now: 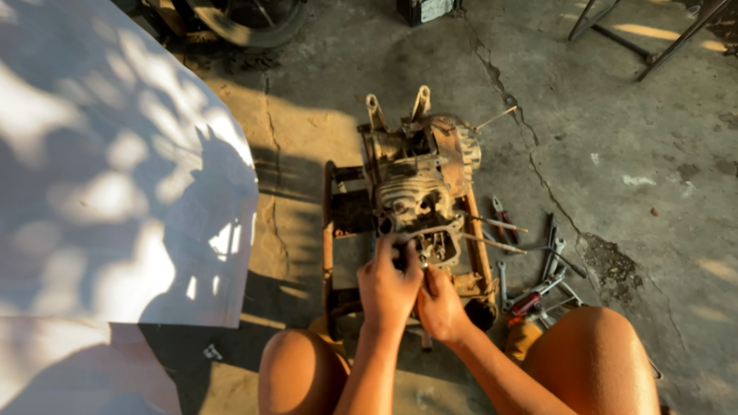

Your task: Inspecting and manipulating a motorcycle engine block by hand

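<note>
Left hand [388, 288] and right hand [440, 307] side by side, each grip closed on the near end of engine block [419, 192], held part hidden, rusty frame [329, 230] beneath, wrenches [550, 265] right of grip on floor [600, 138]

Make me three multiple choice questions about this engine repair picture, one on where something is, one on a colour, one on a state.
1. Where do the loose hand tools lie?
A. on the ground right of the engine
B. on the white sheet
C. on top of the engine

2. What colour are the handles of the pliers?
A. blue
B. red
C. green

3. What are the left hand and right hand doing?
A. resting on the knees
B. both working at the near end of the engine
C. holding the white sheet

Answers: 1 A, the wrenches are scattered on the concrete beside the frame. 2 B, the grips show red. 3 B, both hands meet at the engine's near end.
</note>
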